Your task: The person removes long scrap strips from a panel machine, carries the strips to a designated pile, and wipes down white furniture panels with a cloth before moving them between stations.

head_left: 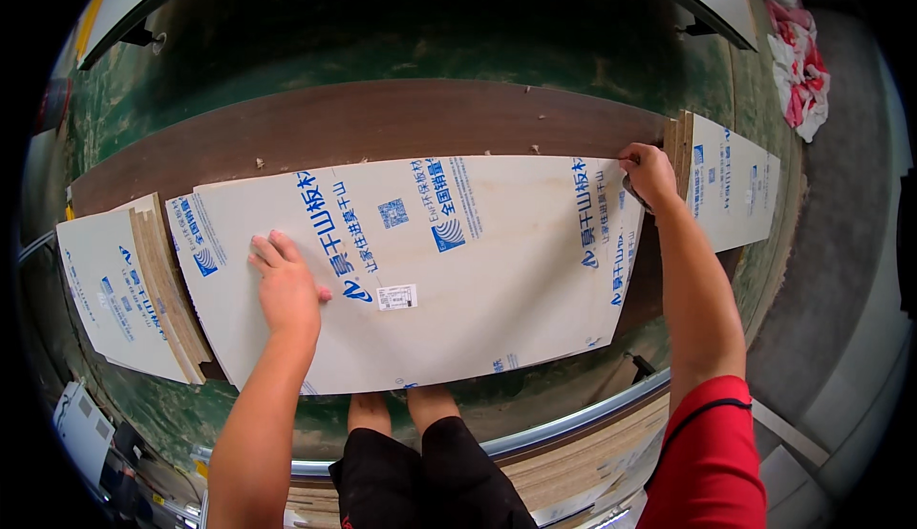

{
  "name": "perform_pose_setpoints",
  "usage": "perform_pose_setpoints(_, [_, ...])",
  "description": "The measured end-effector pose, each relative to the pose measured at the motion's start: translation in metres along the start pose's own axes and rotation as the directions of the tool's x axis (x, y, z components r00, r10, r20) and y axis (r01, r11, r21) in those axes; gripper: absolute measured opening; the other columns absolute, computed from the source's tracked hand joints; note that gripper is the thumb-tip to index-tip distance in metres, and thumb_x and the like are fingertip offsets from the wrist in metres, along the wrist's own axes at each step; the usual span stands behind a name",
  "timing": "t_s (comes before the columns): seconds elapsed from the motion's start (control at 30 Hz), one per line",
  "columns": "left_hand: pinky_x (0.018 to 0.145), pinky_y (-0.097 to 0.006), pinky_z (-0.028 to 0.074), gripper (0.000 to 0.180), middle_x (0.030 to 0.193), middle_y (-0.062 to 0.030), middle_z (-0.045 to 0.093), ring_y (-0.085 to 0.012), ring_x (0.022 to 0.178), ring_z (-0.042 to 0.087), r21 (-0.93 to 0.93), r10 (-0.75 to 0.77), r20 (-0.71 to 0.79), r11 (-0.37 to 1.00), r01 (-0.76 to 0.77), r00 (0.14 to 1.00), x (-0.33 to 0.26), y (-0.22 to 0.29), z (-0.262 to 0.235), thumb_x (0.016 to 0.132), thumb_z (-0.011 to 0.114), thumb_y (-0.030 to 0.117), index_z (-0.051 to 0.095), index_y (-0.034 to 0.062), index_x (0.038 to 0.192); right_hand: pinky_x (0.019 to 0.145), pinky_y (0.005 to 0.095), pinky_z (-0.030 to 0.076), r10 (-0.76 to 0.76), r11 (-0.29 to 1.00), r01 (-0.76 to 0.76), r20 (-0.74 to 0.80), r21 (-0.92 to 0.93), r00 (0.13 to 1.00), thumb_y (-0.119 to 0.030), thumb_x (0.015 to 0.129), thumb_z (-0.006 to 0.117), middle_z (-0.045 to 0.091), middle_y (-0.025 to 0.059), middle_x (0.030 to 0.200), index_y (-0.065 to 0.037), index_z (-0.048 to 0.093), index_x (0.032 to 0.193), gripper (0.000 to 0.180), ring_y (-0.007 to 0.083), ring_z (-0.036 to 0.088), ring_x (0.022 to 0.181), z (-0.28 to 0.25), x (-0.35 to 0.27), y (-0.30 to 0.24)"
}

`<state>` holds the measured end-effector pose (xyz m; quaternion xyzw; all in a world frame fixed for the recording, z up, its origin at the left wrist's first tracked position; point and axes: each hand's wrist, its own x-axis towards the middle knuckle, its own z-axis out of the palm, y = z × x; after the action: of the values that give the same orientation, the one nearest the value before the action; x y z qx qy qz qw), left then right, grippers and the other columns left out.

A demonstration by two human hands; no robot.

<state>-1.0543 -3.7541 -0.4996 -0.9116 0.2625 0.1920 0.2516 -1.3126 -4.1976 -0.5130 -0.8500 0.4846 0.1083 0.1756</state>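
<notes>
A large white-faced panel [497,281] with blue print lies flat in front of me, a small white label [396,297] stuck near its middle. My left hand [288,285] rests on the panel's left part, palm down with fingers spread. At the far right corner of the panel, my right hand [651,176] is closed with its fingers pinched together. A small dark reddish bit shows at its fingertips, too little to name. The panel lies on a long brown board [411,114], whose far strip sticks out behind it.
A stack of printed panels [124,285] stands on the left, another [731,185] on the right. Small scraps dot the brown board. Behind it lies a dusty green floor [229,80]. Near my legs runs a metal rail [573,414] beside stacked boards. A red-and-white cloth heap [800,61] lies far right.
</notes>
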Motion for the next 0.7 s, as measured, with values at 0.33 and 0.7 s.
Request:
perform_pose_setpoints(0.33, [0.092, -0.028, 0.05, 0.116, 0.141, -0.0278, 0.031, -0.039, 0.126, 0.044, 0.027, 0.0, -0.013, 1.0, 0.001, 1.0, 0.001, 0.001, 0.0, 0.052, 0.087, 0.039, 0.024, -0.0065, 0.138, 0.075, 0.0374, 0.05, 0.017, 0.995, -0.011, -0.057, 0.103, 0.998, -0.014, 0.079, 0.065, 0.069, 0.0116, 0.087, -0.01, 0.07, 0.089, 0.012, 0.0302, 0.065, 0.083, 0.002, 0.007, 0.027])
perform_pose_setpoints(0.7, [0.088, -0.033, 0.053, 0.115, 0.141, -0.0285, 0.033, -0.0409, 0.126, 0.043, -0.058, -0.006, -0.082, 0.998, 0.001, 0.997, 0.002, -0.001, 0.008, 0.048, 0.09, 0.027, 0.026, -0.0054, 0.138, 0.07, 0.0369, 0.05, 0.192, 0.976, -0.149, -0.298, 0.162, 0.935, -0.013, 0.081, 0.064, 0.069, 0.0121, 0.084, -0.011, 0.072, 0.086, 0.01, 0.0304, 0.065, 0.078, 0.006, 0.005, 0.016])
